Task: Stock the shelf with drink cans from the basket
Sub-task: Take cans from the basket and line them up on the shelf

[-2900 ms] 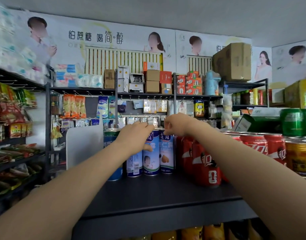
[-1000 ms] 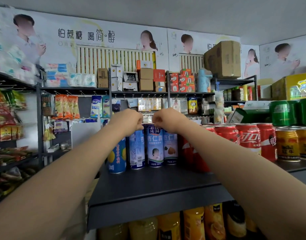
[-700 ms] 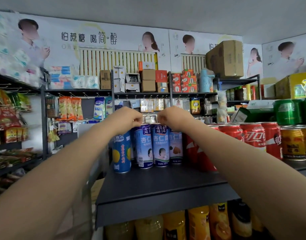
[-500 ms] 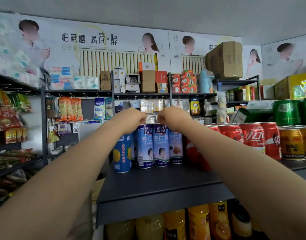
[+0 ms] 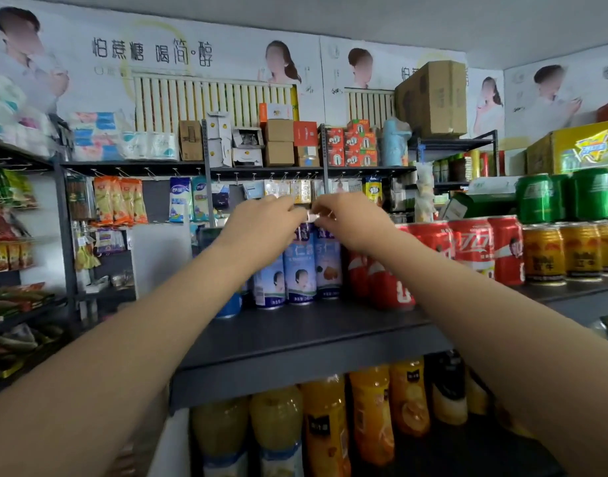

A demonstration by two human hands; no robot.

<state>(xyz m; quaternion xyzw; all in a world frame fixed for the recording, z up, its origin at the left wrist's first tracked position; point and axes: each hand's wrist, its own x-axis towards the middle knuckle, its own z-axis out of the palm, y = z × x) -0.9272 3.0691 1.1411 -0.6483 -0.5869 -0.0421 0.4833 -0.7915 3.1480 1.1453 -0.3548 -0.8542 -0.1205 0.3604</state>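
So the big dark shelf (image 5: 295,342) fills most of the view, with bottles of yellow and orange juice (image 5: 326,425) packed on the level underneath. On top, the right side has a row of red cola cans (image 5: 474,246), then gold cans (image 5: 543,253) further right, and green cans (image 5: 536,201) stacked above those. Left of the red ones there's a tight little group of tall blue-and-white cans (image 5: 301,270) standing upright, with another blue can (image 5: 228,304) just peeking out from behind the left forearm.

Both arms reach up over that group. The left hand (image 5: 261,228) and right hand (image 5: 350,218) meet right above the can tops, fingers curled in and nearly touching each other. Looks like they're pinching the rim of one blue-and-white can, but honestly I can't tell how firm the hold is, since the hands cover the tops.
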